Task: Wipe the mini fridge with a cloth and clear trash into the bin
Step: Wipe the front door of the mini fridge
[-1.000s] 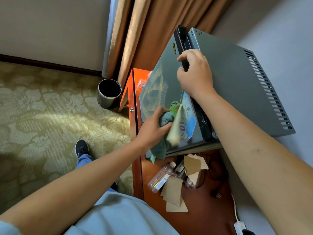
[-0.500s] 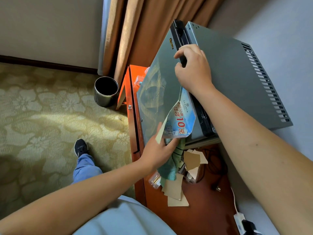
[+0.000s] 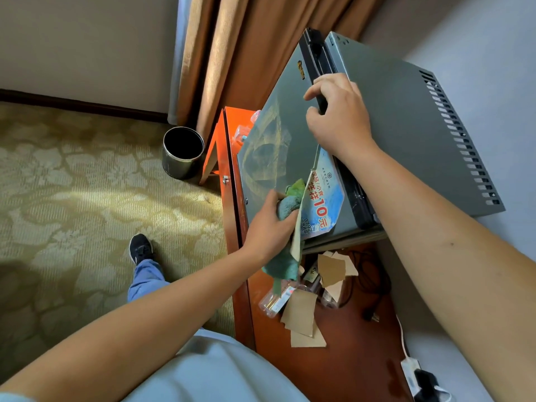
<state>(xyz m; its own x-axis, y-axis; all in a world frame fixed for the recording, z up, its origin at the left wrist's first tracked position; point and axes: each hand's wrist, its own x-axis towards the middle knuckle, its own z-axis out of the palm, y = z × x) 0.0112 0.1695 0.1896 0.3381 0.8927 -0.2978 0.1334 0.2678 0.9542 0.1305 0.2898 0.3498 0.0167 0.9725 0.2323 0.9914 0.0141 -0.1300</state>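
Grey metal forms the mini fridge (image 3: 406, 117), which is set on a reddish wooden cabinet (image 3: 342, 338) at the right of the scene, beside brown curtains. Its glossy door front is faced left, with a partly peeled blue sticker (image 3: 326, 204) seen at its near end. A green cloth (image 3: 285, 256) is gripped by the left hand (image 3: 268, 227) and pressed against the door beside the sticker. The door's black top edge is grasped by the right hand (image 3: 340, 117). A round bin (image 3: 182, 153) is seen on the patterned carpet, left of the cabinet.

Patterned carpet (image 3: 87, 198), brown curtain (image 3: 246, 53), wooden cabinet (image 3: 333, 358).
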